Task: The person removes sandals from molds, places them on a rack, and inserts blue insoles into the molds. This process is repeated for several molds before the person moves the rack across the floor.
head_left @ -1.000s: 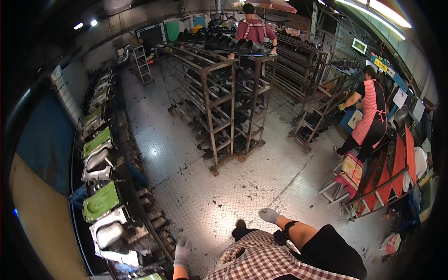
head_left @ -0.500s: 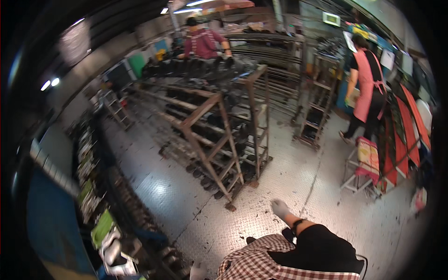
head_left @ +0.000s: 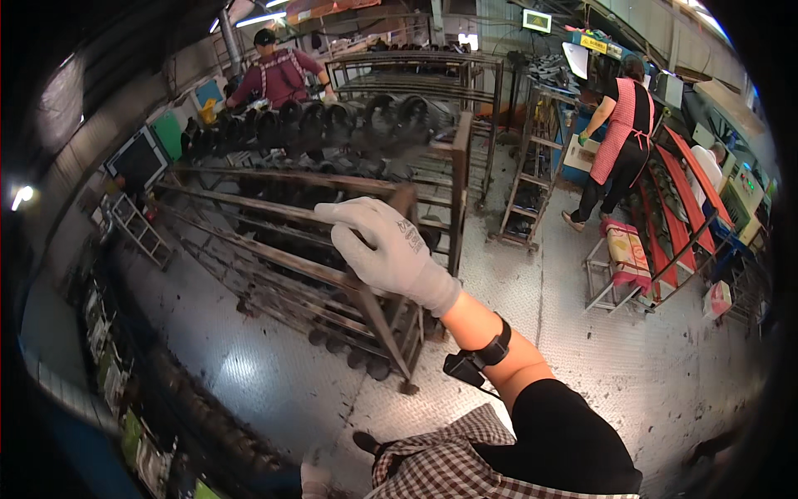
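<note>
My right hand (head_left: 386,249), in a light grey glove, reaches forward over the near corner post of a rusty metal shelf rack (head_left: 274,179). Its fingers are bent and apart, resting on or just above the top rail, and hold nothing. A black band with a small device (head_left: 480,359) sits on that wrist. Rows of dark shoes (head_left: 332,121) fill the rack's top shelf. A pale gloved shape at the lower edge seems to be my left hand (head_left: 314,480); too little shows to tell its grip.
A person in a maroon top (head_left: 278,75) stands behind the rack. Another person in a pink apron (head_left: 619,133) works at the right by a narrow shelf cart (head_left: 532,183). A stool with folded cloth (head_left: 628,249) and red sloped racks (head_left: 682,208) line the right.
The view has swung toward the shoe rack, which is now much closer. My right arm has risen into view and reached out to the rack's corner post.
</note>
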`<move>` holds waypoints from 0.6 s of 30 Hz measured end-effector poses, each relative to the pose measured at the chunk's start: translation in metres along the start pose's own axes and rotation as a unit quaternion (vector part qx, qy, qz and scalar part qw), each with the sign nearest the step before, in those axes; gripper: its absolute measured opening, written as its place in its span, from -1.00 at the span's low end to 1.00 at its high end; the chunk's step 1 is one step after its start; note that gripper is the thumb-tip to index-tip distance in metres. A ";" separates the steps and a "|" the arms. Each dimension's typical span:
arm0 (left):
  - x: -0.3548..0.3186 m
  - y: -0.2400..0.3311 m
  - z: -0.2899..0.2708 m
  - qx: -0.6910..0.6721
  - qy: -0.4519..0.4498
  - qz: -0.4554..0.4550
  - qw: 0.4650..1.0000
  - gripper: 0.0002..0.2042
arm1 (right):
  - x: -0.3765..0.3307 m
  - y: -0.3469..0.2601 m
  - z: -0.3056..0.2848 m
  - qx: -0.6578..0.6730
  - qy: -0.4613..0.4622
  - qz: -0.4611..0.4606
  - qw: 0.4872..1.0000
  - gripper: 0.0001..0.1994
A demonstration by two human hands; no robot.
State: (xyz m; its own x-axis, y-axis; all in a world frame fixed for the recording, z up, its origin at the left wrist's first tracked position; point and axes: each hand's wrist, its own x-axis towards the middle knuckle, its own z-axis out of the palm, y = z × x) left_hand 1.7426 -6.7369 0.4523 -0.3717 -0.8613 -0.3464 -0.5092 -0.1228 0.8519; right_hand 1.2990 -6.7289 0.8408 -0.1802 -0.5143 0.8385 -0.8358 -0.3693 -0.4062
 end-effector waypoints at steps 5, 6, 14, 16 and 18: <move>0.095 0.119 -0.095 0.097 -0.007 0.089 0.991 -0.62 | 0.019 0.013 0.049 -0.216 -0.180 0.111 0.953 -0.53; 0.106 0.157 -0.114 0.047 -0.031 0.090 0.994 -0.60 | 0.023 0.008 0.048 -0.217 -0.193 0.149 0.945 -0.46; 0.262 0.259 -0.205 0.028 0.000 0.339 0.940 -0.55 | 0.035 -0.001 0.069 -0.351 -0.213 0.260 0.874 -0.43; 0.293 0.290 -0.216 0.028 0.047 0.383 0.922 -0.54 | 0.039 0.002 0.078 -0.369 -0.219 0.272 0.861 -0.47; 0.331 0.320 -0.226 0.047 0.103 0.479 0.870 -0.52 | 0.042 0.006 0.088 -0.325 -0.180 0.285 0.884 -0.53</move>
State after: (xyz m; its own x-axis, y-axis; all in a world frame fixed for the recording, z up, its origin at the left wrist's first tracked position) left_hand 1.6321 -7.1729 0.6996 -0.5188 -0.6172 0.5915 -0.1061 0.7331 0.6718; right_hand 1.3321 -6.8204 0.8418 -0.5889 -0.7296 0.3478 -0.8050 0.4913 -0.3325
